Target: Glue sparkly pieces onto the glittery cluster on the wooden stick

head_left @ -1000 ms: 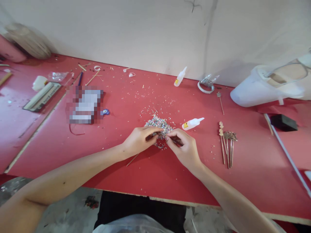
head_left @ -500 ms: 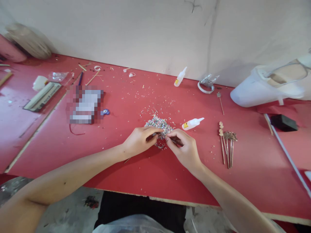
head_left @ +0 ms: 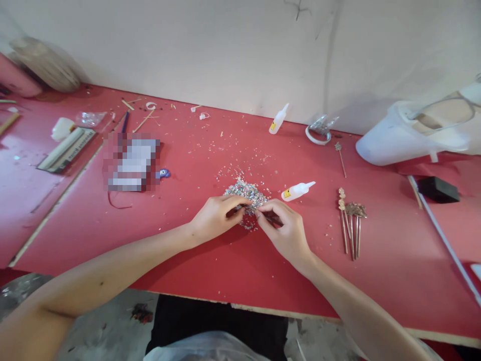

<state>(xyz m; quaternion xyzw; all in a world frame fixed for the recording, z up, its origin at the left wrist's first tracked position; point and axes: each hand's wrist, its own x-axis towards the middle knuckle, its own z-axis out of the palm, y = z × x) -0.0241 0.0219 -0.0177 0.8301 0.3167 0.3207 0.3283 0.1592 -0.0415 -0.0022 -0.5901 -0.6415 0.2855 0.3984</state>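
A heap of small glittering multicoloured pieces (head_left: pixel 246 189) lies on the red table (head_left: pixel 233 265). At its near edge my left hand (head_left: pixel 218 216) is closed, thumb and fingers pinched on something I cannot make out. Close beside it on the right, my right hand (head_left: pixel 284 228) is closed too, pinching a small item too hidden to name. The fingertips of both hands nearly meet over the pieces. A white glue bottle (head_left: pixel 296 191) with a yellow label lies just beyond my right hand.
Another glue bottle (head_left: pixel 278 120) is near the wall. Metallic decorated sticks (head_left: pixel 353 230) lie at the right, before a white pitcher (head_left: pixel 394 133) and a black block (head_left: pixel 439 189). To the left are a blurred rectangular item (head_left: pixel 135 163) and a knife package (head_left: pixel 67 150).
Both hands stay in almost the same place and remain closed. A thin stick tip seen earlier below my left wrist no longer shows.
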